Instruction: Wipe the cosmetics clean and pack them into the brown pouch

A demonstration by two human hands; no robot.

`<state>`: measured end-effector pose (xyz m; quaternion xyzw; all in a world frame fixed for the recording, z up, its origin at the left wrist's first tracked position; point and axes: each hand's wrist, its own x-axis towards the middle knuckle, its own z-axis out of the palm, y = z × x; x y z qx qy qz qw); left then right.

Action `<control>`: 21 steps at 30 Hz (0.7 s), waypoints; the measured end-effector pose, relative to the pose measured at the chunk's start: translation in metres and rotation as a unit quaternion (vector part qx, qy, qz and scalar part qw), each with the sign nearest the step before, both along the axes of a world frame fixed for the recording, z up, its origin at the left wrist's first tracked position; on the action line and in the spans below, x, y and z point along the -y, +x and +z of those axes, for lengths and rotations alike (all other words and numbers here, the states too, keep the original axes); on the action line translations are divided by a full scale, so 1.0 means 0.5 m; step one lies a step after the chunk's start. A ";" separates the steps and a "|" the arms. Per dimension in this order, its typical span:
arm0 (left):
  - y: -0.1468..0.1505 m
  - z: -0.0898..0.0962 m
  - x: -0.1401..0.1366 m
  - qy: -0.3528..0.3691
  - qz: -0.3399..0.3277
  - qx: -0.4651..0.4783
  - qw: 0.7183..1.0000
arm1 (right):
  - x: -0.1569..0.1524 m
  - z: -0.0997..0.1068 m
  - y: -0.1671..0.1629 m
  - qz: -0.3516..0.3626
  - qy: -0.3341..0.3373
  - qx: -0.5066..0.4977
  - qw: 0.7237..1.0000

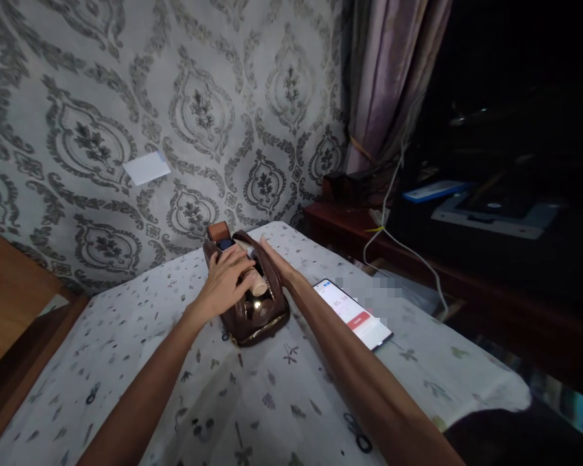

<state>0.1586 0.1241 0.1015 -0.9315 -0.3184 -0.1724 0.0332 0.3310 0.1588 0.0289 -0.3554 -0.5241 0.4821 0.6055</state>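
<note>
A brown zip-up bag (240, 330) stands on the cloth-covered table, its top unzipped. Several items show inside, among them a beige cylindrical container (258, 287), a dark blue item (225, 244) and something shiny and gold-coloured. Over the opening lies my left hand (226, 278), fingers spread across the contents and the thumb beside the beige container. A firm grip on any item cannot be made out. Along the bag's right outer side rests my right hand (276, 262), fingers stretched out, partly hidden by the bag's edge. An orange-brown piece (218, 231) sticks up at the bag's back.
A phone (352, 317) with a lit screen lies on the patterned tablecloth (252, 395), right of my right forearm. A white cable (393, 188) hangs near the dark red furniture (330, 217). Patterned wallpaper backs the table; a white card (146, 168) is on it.
</note>
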 end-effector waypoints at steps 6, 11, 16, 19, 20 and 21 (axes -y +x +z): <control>0.004 -0.005 -0.003 0.005 0.010 0.004 1.000 | -0.011 0.007 0.000 -0.002 0.019 -0.004 1.000; 0.007 -0.009 -0.005 -0.002 0.011 0.008 1.000 | -0.013 0.014 0.001 -0.032 0.058 0.042 0.997; 0.007 -0.006 -0.004 -0.003 0.012 0.008 1.000 | -0.009 0.017 -0.001 -0.035 0.076 0.071 0.994; 0.006 -0.005 -0.002 -0.001 0.013 0.004 1.000 | -0.012 0.018 -0.003 -0.062 0.065 0.090 0.992; 0.007 -0.004 -0.002 -0.001 0.014 0.003 1.000 | -0.013 0.018 -0.003 -0.067 0.062 0.091 0.992; 0.007 -0.003 -0.001 -0.002 0.016 0.003 1.000 | -0.014 0.018 -0.004 -0.069 0.060 0.091 0.992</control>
